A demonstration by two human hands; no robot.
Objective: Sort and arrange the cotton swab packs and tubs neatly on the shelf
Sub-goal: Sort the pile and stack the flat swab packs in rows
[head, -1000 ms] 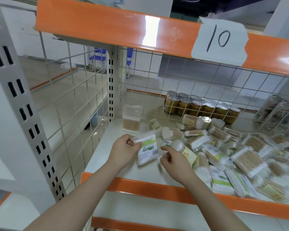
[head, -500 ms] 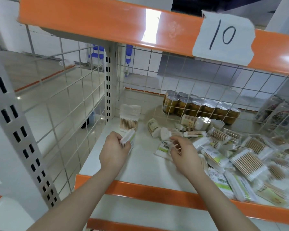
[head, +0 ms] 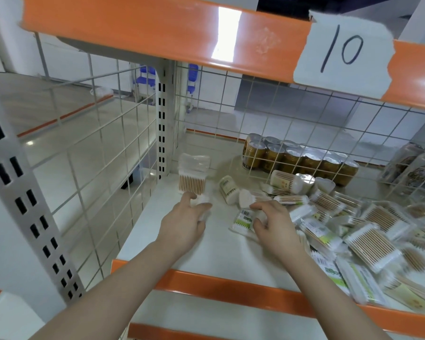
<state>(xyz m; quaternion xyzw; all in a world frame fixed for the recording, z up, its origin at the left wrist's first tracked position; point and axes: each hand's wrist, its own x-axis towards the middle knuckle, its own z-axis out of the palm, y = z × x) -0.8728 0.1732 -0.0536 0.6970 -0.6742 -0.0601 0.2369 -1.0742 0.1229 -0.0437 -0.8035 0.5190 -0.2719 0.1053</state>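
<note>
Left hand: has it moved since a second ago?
Yes. The left hand, gripping a swab pack, has gone toward the shelf's back-left corner, nearer the upright pack standing there.
</note>
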